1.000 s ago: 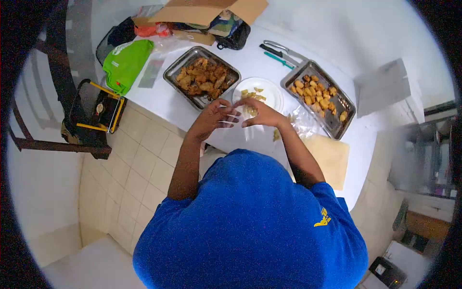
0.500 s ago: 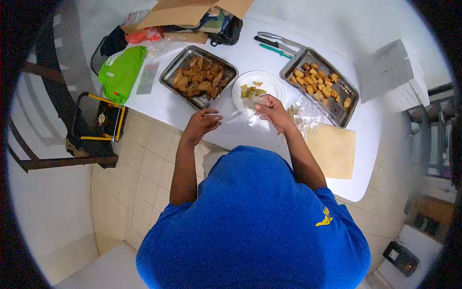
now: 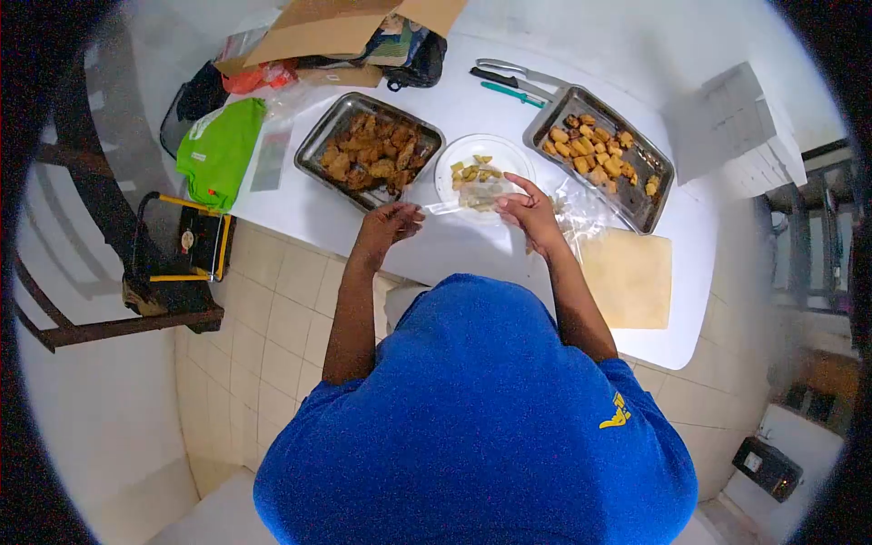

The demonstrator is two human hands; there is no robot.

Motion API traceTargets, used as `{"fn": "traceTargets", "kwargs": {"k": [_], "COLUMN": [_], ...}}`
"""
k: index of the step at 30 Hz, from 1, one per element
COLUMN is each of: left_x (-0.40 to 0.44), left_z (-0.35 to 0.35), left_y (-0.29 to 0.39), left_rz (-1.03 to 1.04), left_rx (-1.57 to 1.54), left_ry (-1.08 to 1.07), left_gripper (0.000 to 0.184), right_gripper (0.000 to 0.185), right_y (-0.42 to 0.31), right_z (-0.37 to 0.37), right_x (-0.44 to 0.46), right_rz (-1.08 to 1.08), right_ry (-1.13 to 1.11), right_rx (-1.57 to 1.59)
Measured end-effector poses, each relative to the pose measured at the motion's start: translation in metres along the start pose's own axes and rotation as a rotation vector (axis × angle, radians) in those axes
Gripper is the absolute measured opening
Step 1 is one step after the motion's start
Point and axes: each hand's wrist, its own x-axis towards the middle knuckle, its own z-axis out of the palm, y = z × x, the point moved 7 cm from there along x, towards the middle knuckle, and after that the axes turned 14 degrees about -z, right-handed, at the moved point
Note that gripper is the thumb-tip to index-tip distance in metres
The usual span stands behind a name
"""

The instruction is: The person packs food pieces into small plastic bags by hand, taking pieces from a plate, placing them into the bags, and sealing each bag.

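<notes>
A clear plastic bag (image 3: 463, 199) is stretched between my two hands over the near edge of a white plate (image 3: 444, 173). My left hand (image 3: 391, 229) pinches its left end, just below a metal tray of browned fried pieces (image 3: 371, 150). At the other end, my right hand (image 3: 530, 213) has its fingers closed on the bag. Cut greenish-yellow pieces (image 3: 474, 170) lie on the plate, partly seen through the plastic.
A second tray (image 3: 652, 195) holds golden chunks. Knives (image 3: 509, 80) lie behind it. Crumpled clear plastic (image 3: 581, 216) and a cutting board (image 3: 627, 280) are at right. A green bag (image 3: 221, 150) and cardboard box (image 3: 327, 32) stand at left.
My hands were close together and are now apart, with the clear bag drawn out between them. The table has shifted slightly left in view.
</notes>
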Motion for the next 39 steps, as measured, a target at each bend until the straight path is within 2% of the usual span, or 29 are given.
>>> {"fn": "traceTargets", "kwargs": {"k": [3,6,8,9,12,13,15,17,18,21,23,24,25,27,30,34,37,39], "left_x": [-0.004,-0.020,-0.032,-0.041,-0.066,-0.063,-0.055,-0.042,-0.038,-0.032,-0.027,-0.022,-0.020,-0.019,-0.028,-0.033,-0.028,-0.028], "left_z": [0.006,0.014,0.020,0.025,0.039,0.038,0.033,0.028,0.024,0.018,0.024,0.027,0.028,0.036,0.048,0.051,0.046,0.050], "left_y": [0.009,0.036,0.057,0.063,0.083,0.082,0.076,0.067,0.061,0.043,0.022,0.012,0.011,0.000,-0.002,0.001,0.000,0.001], "left_rz": [0.083,0.321,0.651,0.816,1.036,0.980,0.870,0.683,0.586,0.426,0.315,0.259,0.304,0.195,0.091,0.106,0.198,0.273], "left_rx": [0.037,0.442,0.654,0.761,0.995,0.945,0.837,0.868,0.877,0.511,0.210,0.062,0.228,0.081,0.007,0.102,0.345,0.480], "left_ry": [-0.053,0.059,0.130,0.159,0.329,0.345,0.386,0.382,0.387,0.310,0.169,0.093,0.131,0.066,-0.025,-0.022,0.121,0.137], "left_gripper": [0.015,0.015,0.014,0.015,0.019,0.018,0.017,0.016,0.015,0.015,0.016,0.017,0.017,0.016,0.014,0.014,0.018,0.020], "right_gripper": [0.053,0.050,0.052,0.046,0.038,0.030,0.028,0.024,0.024,0.028,0.038,0.042,0.047,0.060,0.060,0.060,0.059,0.058], "right_y": [-0.011,-0.029,-0.031,-0.029,-0.052,-0.068,-0.098,-0.122,-0.121,-0.101,-0.067,-0.056,-0.046,-0.036,-0.037,-0.040,-0.037,-0.042], "right_z": [0.002,0.013,0.016,0.015,0.027,0.039,0.066,0.087,0.091,0.099,0.101,0.103,0.104,0.107,0.113,0.107,0.099,0.097], "right_x": [-0.005,-0.016,-0.025,-0.026,-0.016,-0.016,-0.019,-0.026,-0.026,-0.025,-0.023,-0.023,-0.023,-0.024,-0.026,-0.028,-0.027,-0.027], "right_rz": [-0.064,-0.161,-0.175,-0.110,-0.269,-0.385,-0.592,-0.810,-0.745,-0.493,-0.256,-0.260,-0.264,-0.205,-0.232,-0.250,-0.314,-0.361], "right_ry": [-0.108,-0.361,-0.586,-0.526,-0.329,-0.258,-0.193,-0.103,-0.108,-0.168,-0.246,-0.267,-0.284,-0.339,-0.439,-0.372,-0.282,-0.243], "right_rx": [-0.076,-0.109,-0.031,0.004,-0.593,-0.660,-0.777,-0.912,-0.926,-0.894,-0.782,-0.693,-0.605,-0.456,-0.220,-0.407,-0.591,-0.706]}}
